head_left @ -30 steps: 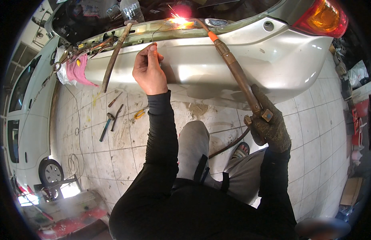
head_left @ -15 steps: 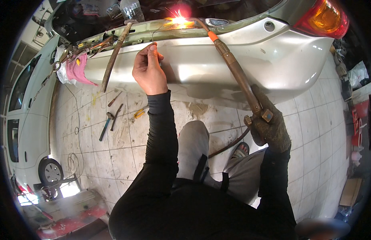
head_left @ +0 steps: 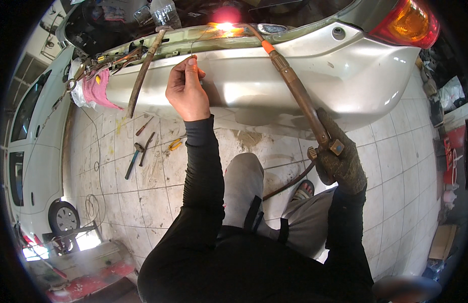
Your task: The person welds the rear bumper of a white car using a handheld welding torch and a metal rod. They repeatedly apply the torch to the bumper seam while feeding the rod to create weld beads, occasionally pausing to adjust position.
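My bare left hand (head_left: 188,92) is closed, pinching a thin bent wire rod (head_left: 195,44) between thumb and fingertips. The rod reaches up toward a bright glow on the metal sill behind the silver bumper (head_left: 234,83). In a dirty work glove, my right hand (head_left: 342,161) grips the valve end of a gas torch (head_left: 297,86). Its orange-collared, curved tip points at the same glowing spot (head_left: 227,29). A hose (head_left: 289,182) hangs from the torch. The glare hides the exact point where rod and flame meet.
A wooden stick (head_left: 144,73) leans against the bumper, beside a pink cloth (head_left: 106,88) and tools. A clear plastic bottle (head_left: 166,14) stands behind. A hammer (head_left: 133,161) and pliers (head_left: 175,144) lie on the tiled floor. A white car (head_left: 34,131) is at left; a tail light (head_left: 408,24) at right.
The flying sparks at the glowing spot have died down. My left hand has shifted very slightly to the left; the torch stays almost where it was.
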The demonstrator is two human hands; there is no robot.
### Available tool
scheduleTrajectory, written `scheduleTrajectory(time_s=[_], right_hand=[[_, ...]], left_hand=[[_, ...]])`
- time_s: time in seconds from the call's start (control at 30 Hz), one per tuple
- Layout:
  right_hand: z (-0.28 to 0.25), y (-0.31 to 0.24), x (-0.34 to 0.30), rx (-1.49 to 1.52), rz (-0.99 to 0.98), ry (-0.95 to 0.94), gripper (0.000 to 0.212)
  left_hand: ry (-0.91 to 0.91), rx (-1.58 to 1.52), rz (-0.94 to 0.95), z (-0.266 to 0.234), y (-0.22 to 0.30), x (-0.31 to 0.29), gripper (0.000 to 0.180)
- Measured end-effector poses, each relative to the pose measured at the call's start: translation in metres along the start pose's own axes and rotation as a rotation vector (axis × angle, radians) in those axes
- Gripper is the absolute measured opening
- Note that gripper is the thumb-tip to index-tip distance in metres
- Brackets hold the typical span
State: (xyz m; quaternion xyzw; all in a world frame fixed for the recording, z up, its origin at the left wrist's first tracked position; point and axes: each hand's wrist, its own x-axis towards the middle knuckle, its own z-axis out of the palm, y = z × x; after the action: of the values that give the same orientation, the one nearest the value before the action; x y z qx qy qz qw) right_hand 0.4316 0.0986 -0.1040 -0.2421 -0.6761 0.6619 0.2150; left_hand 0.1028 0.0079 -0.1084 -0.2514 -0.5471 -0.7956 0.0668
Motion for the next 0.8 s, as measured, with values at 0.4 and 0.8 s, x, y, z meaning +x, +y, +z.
scheduleTrajectory(time_s=[0.4,0.8], right_hand=[[0.008,-0.008,-0.002,0.052,0.035,0.057,0.076],[-0.002,0.001,0.000,0.031,0.004,-0.035,0.076]], left_hand=[[0.017,-0.018,-0.002,0.000,-0.001,0.000,0.017],[-0.002,-0.031,0.000,0.001,0.000,0.000,0.018]])
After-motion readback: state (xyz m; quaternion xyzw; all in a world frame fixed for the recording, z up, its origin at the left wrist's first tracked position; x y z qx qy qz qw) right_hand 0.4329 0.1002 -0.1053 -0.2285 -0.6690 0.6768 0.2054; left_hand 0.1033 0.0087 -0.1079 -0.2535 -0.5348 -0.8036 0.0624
